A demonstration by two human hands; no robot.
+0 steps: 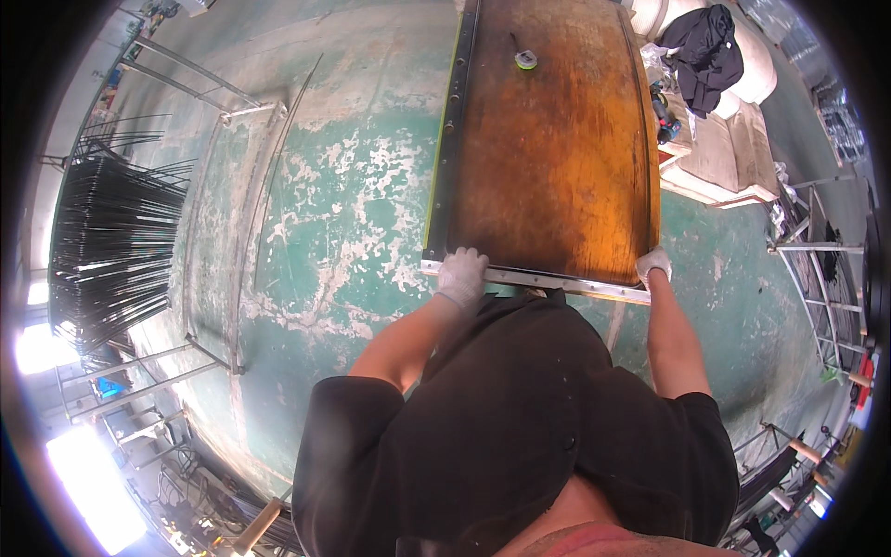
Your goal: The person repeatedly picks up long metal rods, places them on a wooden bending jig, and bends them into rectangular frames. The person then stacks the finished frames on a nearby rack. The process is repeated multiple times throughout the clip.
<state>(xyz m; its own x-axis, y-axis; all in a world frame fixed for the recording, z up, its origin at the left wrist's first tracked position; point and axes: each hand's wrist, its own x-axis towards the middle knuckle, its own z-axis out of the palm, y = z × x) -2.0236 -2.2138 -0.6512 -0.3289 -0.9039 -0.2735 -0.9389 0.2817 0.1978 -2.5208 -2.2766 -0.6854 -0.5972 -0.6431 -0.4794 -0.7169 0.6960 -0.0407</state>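
A long worktable with a worn orange-brown wooden top (557,158) stretches away in front of me. A metal strip (566,283) with holes runs along its near edge. My left hand (461,274), in a white glove, is closed over that edge near the left corner, its fingers on the top. At the near right corner my right hand (653,264), gloved too, is wrapped round the edge; the undersides of both grips are hidden. Far from both hands, a small tape measure (526,60) with a green rim lies on the wood.
A dark metal rail (455,102) with a bright green edge borders the table's left side. Beyond its right side are pale cushioned seats (710,162), a dark garment (703,58) and a power drill (665,116). Black rods (116,246) are stacked on a rack at left.
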